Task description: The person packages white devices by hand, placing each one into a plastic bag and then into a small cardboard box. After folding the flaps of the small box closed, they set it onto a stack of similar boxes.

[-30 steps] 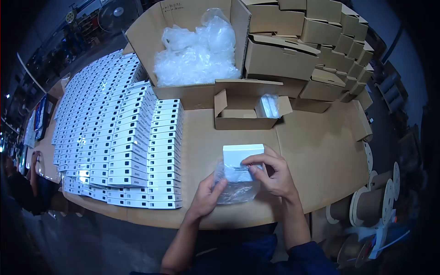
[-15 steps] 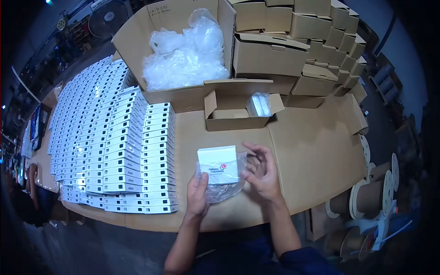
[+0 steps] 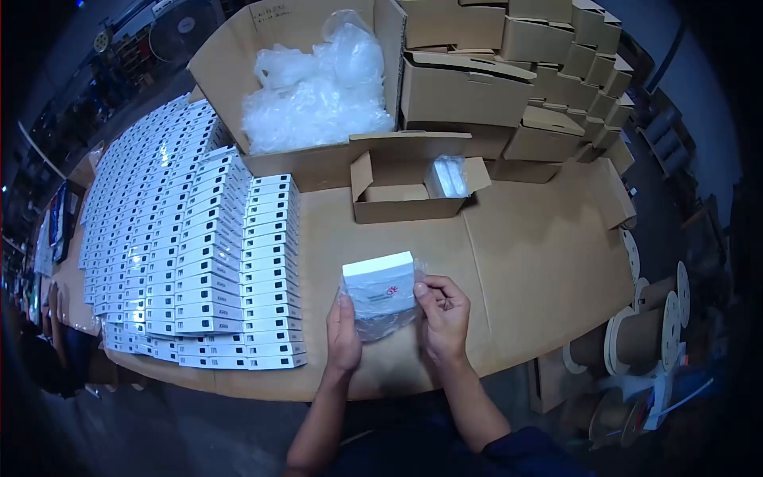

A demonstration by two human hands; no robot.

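Note:
A flat white box (image 3: 380,286) with a small red logo is mostly inside a clear plastic bag (image 3: 380,324), its top edge sticking out. My left hand (image 3: 344,338) grips the left side of the bagged box, thumb on the front. On the right side, my right hand (image 3: 445,316) pinches the bag's edge between thumb and curled fingers. Beyond my hands stands an open cardboard box (image 3: 407,210), with bagged white items (image 3: 449,176) at its right end.
Rows of stacked white boxes (image 3: 208,262) cover the table's left. A large carton (image 3: 322,163) of plastic bags (image 3: 318,95) stands at the back, beside piled brown boxes (image 3: 465,91). Cable spools (image 3: 642,338) are at the right. Another person's arm (image 3: 57,318) shows far left.
The white box has gone deeper into the bag and its logo now faces up. My right hand opened away from it, then closed on the bag's right edge. The view has shifted slightly.

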